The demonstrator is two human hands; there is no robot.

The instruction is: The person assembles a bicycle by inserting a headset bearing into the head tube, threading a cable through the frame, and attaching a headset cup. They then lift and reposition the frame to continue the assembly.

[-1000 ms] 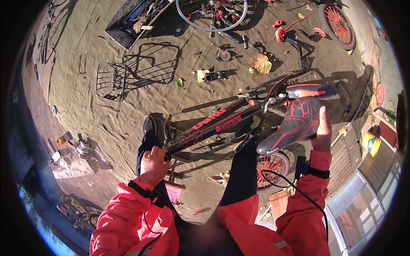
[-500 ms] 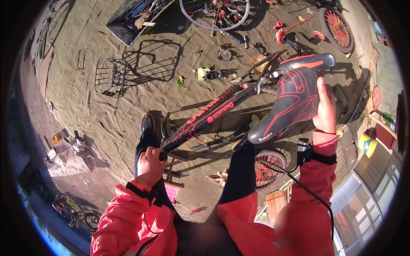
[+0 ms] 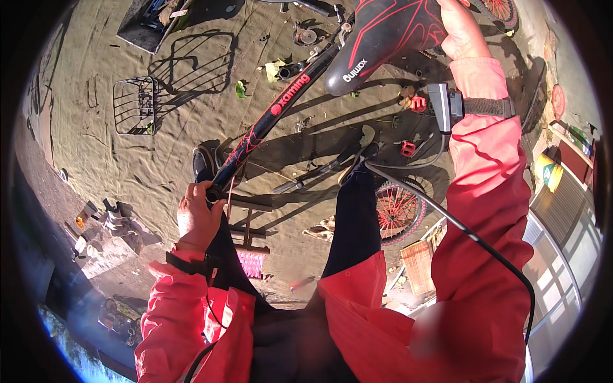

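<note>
A black bicycle frame with red markings slants away from me, from lower left to upper right. My left hand is closed around its near tube end, whose round opening shows beside the thumb. At the far end sits a black saddle with red lines, its nose toward me and its far part cut off by the view's upper edge. My right hand grips the saddle's right rear side, with most fingers hidden. Two red pedals lie on the ground cloth beyond the right foot.
A black wire basket lies to the left, below a tool tray. A red-spoked wheel is beside my right leg. Between my legs stands a small wooden stool. Loose bike parts and leaves are scattered about the cloth.
The saddle end of the frame has swung away from me, toward the upper edge, with my right arm reaching farther. My left hand keeps its hold on the near end. The view has shifted somewhat.
</note>
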